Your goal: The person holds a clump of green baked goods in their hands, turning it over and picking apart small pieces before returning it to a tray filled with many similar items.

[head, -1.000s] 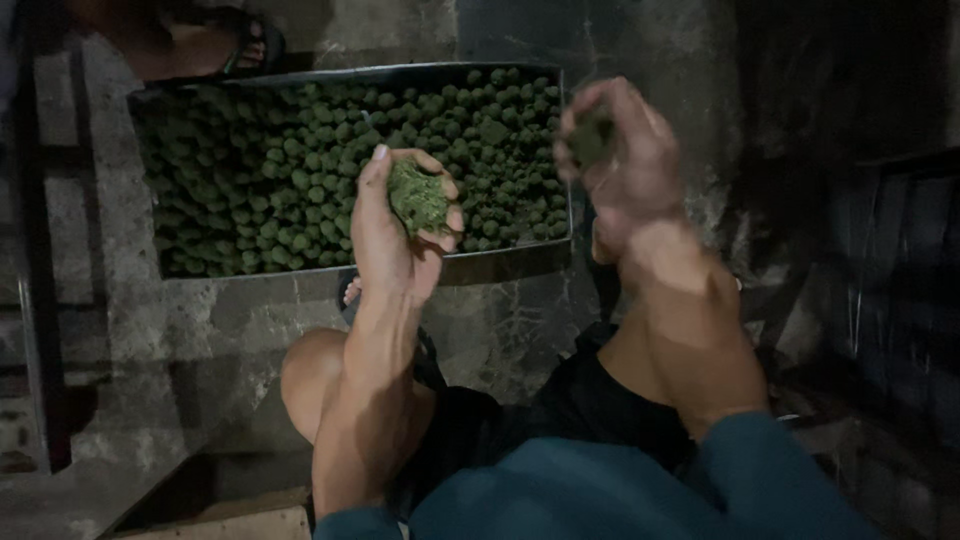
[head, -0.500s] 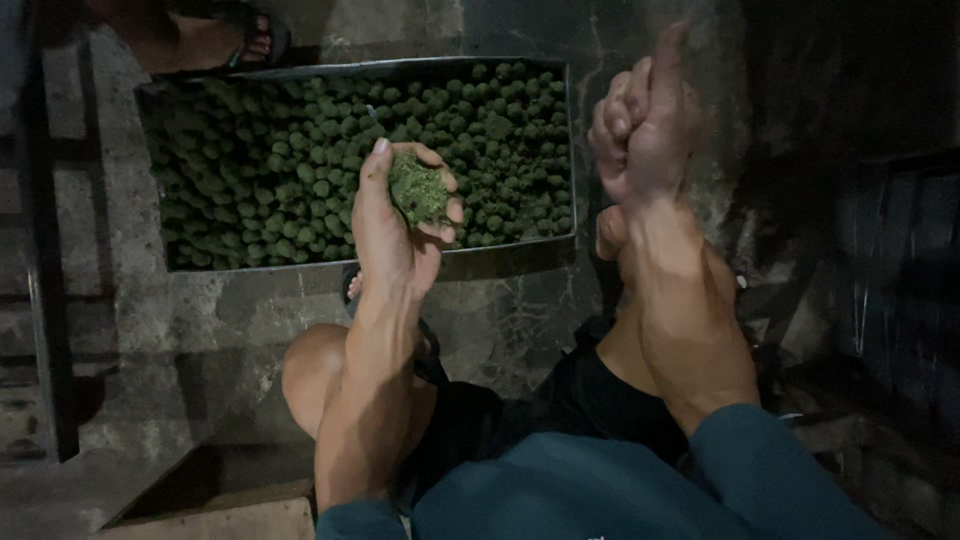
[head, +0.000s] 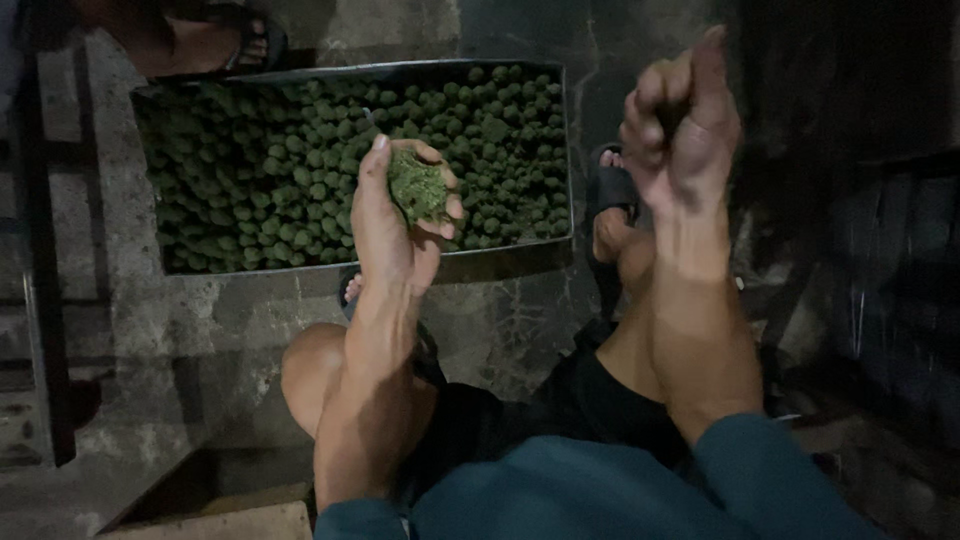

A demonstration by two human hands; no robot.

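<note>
My left hand [head: 395,220] is cupped palm up over the near edge of a metal tray [head: 505,258], holding a lump of green paste [head: 417,186]. The tray is packed with several rows of small green balls [head: 280,190]. To the right of the tray, my right hand [head: 682,130] is raised with its fingers curled into a fist; a bit of green shows at the top of the fingers, and what sits inside the fist is hidden. Both forearms come up from my teal sleeves at the bottom.
I sit with bare knees over a stained concrete floor [head: 200,330]. My sandalled foot [head: 612,215] rests right of the tray. Another person's sandalled foot [head: 205,35] is beyond the tray's far left corner. Dark shapes stand at the right.
My right hand, which held a green piece in spread fingers, has closed into a fist and turned upward. My left hand keeps the green lump in the same place.
</note>
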